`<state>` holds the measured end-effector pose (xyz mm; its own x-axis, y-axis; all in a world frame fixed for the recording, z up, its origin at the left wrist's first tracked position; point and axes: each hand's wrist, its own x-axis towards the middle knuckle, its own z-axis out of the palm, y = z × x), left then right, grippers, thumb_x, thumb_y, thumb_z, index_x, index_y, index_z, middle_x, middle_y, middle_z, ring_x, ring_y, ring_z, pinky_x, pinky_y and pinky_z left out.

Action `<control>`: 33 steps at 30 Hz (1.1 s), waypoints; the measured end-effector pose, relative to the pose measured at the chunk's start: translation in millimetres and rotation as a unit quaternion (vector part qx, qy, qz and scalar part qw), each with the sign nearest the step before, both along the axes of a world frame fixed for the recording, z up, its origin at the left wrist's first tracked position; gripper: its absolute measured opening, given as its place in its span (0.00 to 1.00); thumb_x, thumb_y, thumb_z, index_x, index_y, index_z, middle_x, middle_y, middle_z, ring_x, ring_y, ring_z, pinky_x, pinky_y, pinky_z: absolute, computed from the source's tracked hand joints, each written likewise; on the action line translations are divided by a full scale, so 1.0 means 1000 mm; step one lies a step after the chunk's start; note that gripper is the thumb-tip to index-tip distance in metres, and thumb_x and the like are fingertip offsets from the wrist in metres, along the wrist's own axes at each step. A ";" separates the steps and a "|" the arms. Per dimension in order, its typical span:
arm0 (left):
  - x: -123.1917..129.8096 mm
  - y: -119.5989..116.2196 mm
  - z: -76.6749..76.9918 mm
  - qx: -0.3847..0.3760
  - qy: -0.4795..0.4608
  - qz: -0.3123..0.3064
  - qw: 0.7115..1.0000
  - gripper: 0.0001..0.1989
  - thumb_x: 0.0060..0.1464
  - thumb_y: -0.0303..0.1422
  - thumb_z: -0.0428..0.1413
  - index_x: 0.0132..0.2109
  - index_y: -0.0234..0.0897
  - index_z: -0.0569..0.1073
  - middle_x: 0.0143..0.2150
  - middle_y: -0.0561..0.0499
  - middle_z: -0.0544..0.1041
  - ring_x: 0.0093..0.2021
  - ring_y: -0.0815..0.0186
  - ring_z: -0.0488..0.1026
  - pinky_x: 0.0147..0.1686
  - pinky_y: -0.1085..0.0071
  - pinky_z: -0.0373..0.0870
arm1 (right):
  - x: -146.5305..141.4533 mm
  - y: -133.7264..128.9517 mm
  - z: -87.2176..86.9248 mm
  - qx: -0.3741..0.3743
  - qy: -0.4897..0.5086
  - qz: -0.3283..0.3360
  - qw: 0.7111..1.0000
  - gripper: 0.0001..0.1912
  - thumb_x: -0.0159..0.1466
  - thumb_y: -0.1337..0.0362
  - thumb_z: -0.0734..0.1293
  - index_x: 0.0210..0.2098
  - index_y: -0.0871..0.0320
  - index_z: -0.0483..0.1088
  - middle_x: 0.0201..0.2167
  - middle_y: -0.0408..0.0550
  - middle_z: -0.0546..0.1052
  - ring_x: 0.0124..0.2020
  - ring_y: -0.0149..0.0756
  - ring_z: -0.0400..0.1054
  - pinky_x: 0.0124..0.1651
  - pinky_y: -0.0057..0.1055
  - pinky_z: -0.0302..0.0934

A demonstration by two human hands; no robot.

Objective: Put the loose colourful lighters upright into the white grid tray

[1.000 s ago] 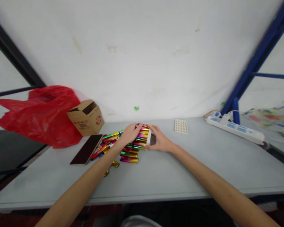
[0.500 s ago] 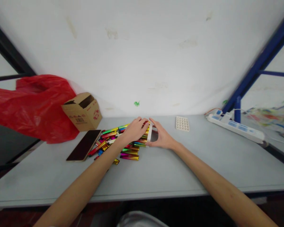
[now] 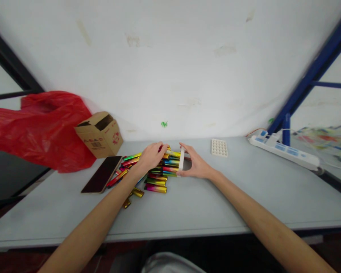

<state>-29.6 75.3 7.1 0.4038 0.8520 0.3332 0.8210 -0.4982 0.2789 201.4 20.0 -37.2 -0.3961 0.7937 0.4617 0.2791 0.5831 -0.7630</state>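
My right hand (image 3: 197, 163) grips a white tray (image 3: 182, 159), which stands on edge between thumb and fingers. Several shiny coloured tubes (image 3: 170, 162) with metallic yellow, red and blue sides lie with their ends against the tray's left face; whether all sit in its holes I cannot tell. My left hand (image 3: 152, 155) is curled over the pile just left of the tray. A reddish tube shows by its fingers, but its grip is partly hidden. More loose tubes (image 3: 156, 188) lie below and left of it, some under the left forearm.
A dark-screened phone (image 3: 101, 175) lies left of the pile. Behind it stand an open cardboard box (image 3: 100, 136) and a red plastic bag (image 3: 53, 132). A second white tray with rows of holes (image 3: 219, 148) lies near the wall. At right is a power strip (image 3: 284, 152).
My left hand has drawn back leftward from the tray over the pile, uncovering the tubes at the tray. My right hand and the tray have hardly moved.
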 end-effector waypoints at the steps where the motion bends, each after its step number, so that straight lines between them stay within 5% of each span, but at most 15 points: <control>1: -0.004 -0.001 -0.001 -0.002 0.002 0.000 1.000 0.23 0.71 0.45 0.38 0.39 0.40 0.72 0.38 0.46 0.79 0.42 0.58 0.75 0.45 0.65 0.67 | 0.000 -0.001 0.001 -0.002 -0.002 -0.001 1.000 0.60 0.51 0.52 0.81 0.74 0.48 0.46 0.66 0.57 0.57 0.68 0.53 0.55 0.66 0.53 0.64; 12: -0.032 -0.012 -0.008 0.019 0.117 0.007 0.993 0.21 0.70 0.37 0.38 0.42 0.37 0.75 0.39 0.42 0.76 0.43 0.55 0.73 0.47 0.61 0.68 | 0.003 -0.001 0.001 0.003 -0.013 -0.002 1.000 0.60 0.51 0.51 0.81 0.74 0.47 0.46 0.66 0.57 0.57 0.68 0.54 0.55 0.64 0.53 0.66; 19: -0.035 -0.012 -0.004 0.033 0.092 0.023 0.995 0.21 0.69 0.36 0.42 0.51 0.36 0.78 0.46 0.40 0.77 0.50 0.52 0.73 0.54 0.56 0.68 | 0.002 -0.001 0.002 0.009 -0.017 -0.008 1.000 0.60 0.51 0.51 0.81 0.74 0.49 0.47 0.66 0.57 0.58 0.68 0.54 0.55 0.64 0.54 0.65; 27: 0.015 -0.040 0.007 0.049 0.001 -0.085 0.995 0.23 0.72 0.41 0.40 0.63 0.40 0.71 0.62 0.43 0.73 0.64 0.57 0.66 0.66 0.58 0.60 | 0.000 -0.002 0.004 0.011 -0.009 -0.008 1.000 0.60 0.51 0.51 0.81 0.74 0.48 0.46 0.66 0.57 0.58 0.68 0.53 0.56 0.66 0.53 0.64; 33: 0.038 -0.040 -0.007 0.044 0.050 -0.133 0.989 0.21 0.71 0.34 0.40 0.58 0.37 0.73 0.58 0.40 0.75 0.60 0.54 0.69 0.63 0.54 0.62 | 0.003 -0.004 0.004 0.019 -0.023 -0.018 0.999 0.62 0.51 0.51 0.81 0.74 0.48 0.44 0.68 0.58 0.58 0.68 0.55 0.58 0.65 0.56 0.64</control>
